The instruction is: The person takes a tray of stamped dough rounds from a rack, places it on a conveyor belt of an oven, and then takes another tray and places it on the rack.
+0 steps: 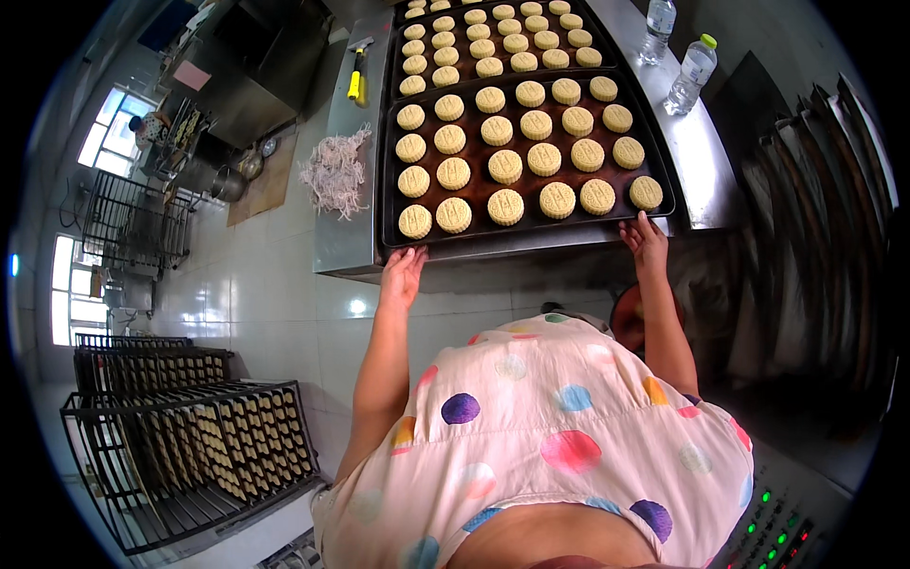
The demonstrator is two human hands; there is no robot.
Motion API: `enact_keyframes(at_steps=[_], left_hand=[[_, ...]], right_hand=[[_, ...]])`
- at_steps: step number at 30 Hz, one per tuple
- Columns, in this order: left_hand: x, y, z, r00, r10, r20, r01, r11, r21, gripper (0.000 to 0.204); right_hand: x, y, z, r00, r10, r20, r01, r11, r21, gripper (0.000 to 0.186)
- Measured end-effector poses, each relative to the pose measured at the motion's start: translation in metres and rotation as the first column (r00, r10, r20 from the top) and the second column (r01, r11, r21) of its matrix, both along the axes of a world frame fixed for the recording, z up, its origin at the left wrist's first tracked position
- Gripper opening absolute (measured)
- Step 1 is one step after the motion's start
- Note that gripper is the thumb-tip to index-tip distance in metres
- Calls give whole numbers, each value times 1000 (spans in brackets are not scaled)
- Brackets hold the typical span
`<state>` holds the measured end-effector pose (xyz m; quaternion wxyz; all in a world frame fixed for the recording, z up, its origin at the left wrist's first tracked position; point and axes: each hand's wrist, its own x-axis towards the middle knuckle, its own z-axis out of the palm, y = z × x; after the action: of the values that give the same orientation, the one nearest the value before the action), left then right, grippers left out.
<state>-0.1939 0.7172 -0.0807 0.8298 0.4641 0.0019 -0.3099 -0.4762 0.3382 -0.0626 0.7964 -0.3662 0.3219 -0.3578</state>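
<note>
A dark baking tray lies on the steel table in front of me, set with rows of round, pale, stamped pastries. My left hand has its fingers at the tray's near left corner. At the near right corner, my right hand grips the rim, close to the corner pastry. The undersides of both hands' holds are partly hidden by the tray edge. Beyond it, another tray of similar pastries sits end to end with this one.
Left of the trays on the steel table are a shaggy pale cloth and a yellow-handled scraper. Two plastic bottles stand at the right. Racks with loaded trays stand at lower left; dark trays lean upright at right.
</note>
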Motion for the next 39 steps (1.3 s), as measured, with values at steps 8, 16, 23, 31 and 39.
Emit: enact_keyframes(at_steps=[8, 16, 23, 31, 39], left_hand=[[0, -7, 0, 997, 67, -25, -66, 997, 42, 20], [-3, -14, 2, 992, 129, -10, -125, 979, 163, 25], [-5, -13, 11, 998, 63, 17, -65, 923, 378, 36], [-3, -14, 11, 999, 30, 26, -38, 871, 490, 43], [-4, -19, 21, 998, 40, 48, -59, 842, 536, 43]], right_hand=[[5, 0, 0, 999, -18, -28, 18, 1000, 3, 23], [5, 1, 0, 1000, -5, 1, 5, 1000, -29, 23], [8, 1, 0, 999, -27, -29, 27, 1000, -6, 24], [13, 0, -2, 997, -31, -70, 29, 999, -32, 33], [16, 0, 2, 998, -16, -53, 15, 999, -28, 35]])
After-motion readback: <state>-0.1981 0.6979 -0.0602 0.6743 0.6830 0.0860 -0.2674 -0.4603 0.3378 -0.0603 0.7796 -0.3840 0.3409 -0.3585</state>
